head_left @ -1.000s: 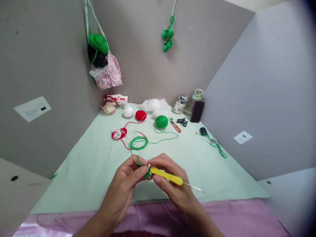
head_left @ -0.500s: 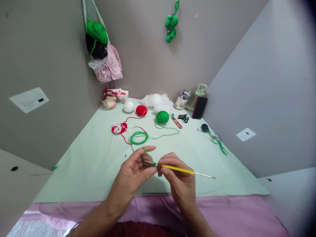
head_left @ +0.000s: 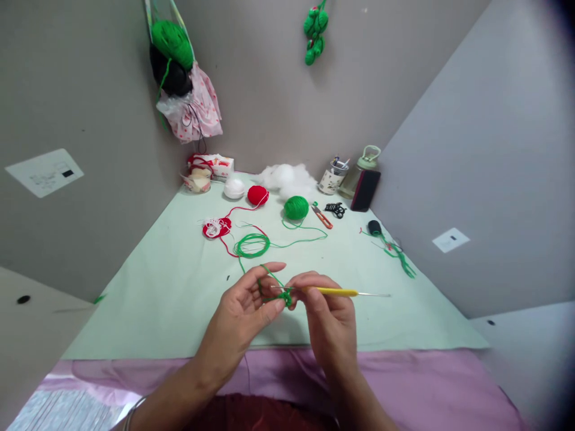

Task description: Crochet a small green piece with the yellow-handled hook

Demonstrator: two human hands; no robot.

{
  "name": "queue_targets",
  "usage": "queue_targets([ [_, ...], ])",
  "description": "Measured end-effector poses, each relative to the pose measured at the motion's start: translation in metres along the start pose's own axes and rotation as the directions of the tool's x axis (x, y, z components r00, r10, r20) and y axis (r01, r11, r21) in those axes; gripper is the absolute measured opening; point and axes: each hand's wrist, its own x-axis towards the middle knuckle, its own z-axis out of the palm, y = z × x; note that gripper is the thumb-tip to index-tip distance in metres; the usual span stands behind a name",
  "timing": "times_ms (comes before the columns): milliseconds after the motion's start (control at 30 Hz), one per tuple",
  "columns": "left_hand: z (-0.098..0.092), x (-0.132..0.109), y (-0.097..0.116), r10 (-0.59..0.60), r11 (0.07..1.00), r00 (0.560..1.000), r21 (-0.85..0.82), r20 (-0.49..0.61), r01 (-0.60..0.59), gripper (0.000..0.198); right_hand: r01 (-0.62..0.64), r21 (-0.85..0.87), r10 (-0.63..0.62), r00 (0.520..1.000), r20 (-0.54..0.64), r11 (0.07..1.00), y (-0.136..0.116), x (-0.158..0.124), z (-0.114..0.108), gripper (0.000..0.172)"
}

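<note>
evidently just a small green piece [head_left: 287, 298] is worked, pinched by the left hand [head_left: 242, 308] above the desk [head_left: 157, 287]; the right hand [head_left: 330, 311] keeps a closed grip round the yellow hook [head_left: 339, 292]; coiled yarn [head_left: 268, 246] lies unworked.

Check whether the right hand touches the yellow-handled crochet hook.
Touching: the head view shows the right hand gripping the crochet hook by its yellow handle.

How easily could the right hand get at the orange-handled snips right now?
Probably yes: only a thin green strand seems to lie between the right hand and the snips, though its grip on the yellow-handled hook may hinder it.
</note>
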Motion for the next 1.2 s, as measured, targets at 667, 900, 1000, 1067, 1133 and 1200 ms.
queue_targets([
  [667, -0.004, -0.002, 0.002, 0.101, 0.961, 0.991, 0.266, -0.089, -0.074, 0.032, 0.380, -0.446, -0.272, 0.918, 0.289, 0.810, -0.017, -0.011, -0.010, 0.022],
  [900, 0.001, -0.004, 0.000, 0.239, 0.919, 0.958, 0.355, -0.159, -0.170, 0.030, 0.578, -0.598, -0.416, 0.816, 0.401, 0.556, -0.011, -0.017, -0.011, 0.019],
  [1000, 0.001, -0.005, 0.000, 0.201, 0.940, 0.968, 0.306, -0.152, -0.147, 0.035, 0.557, -0.579, -0.438, 0.829, 0.347, 0.596, -0.006, -0.020, -0.010, 0.019],
  [1067, 0.001, -0.005, 0.002, 0.174, 0.950, 0.974, 0.286, -0.147, -0.126, 0.036, 0.505, -0.518, -0.427, 0.862, 0.272, 0.690, -0.003, -0.019, -0.009, 0.021],
  [1133, 0.001, -0.004, 0.004, 0.156, 0.956, 0.977, 0.271, -0.145, -0.112, 0.036, 0.457, -0.460, -0.399, 0.889, 0.223, 0.761, -0.001, -0.018, -0.006, 0.023],
  [1200, 0.001, -0.004, 0.006, 0.146, 0.960, 0.978, 0.261, -0.152, -0.103, 0.036, 0.456, -0.444, -0.403, 0.890, 0.215, 0.771, 0.001, -0.017, -0.003, 0.022],
])
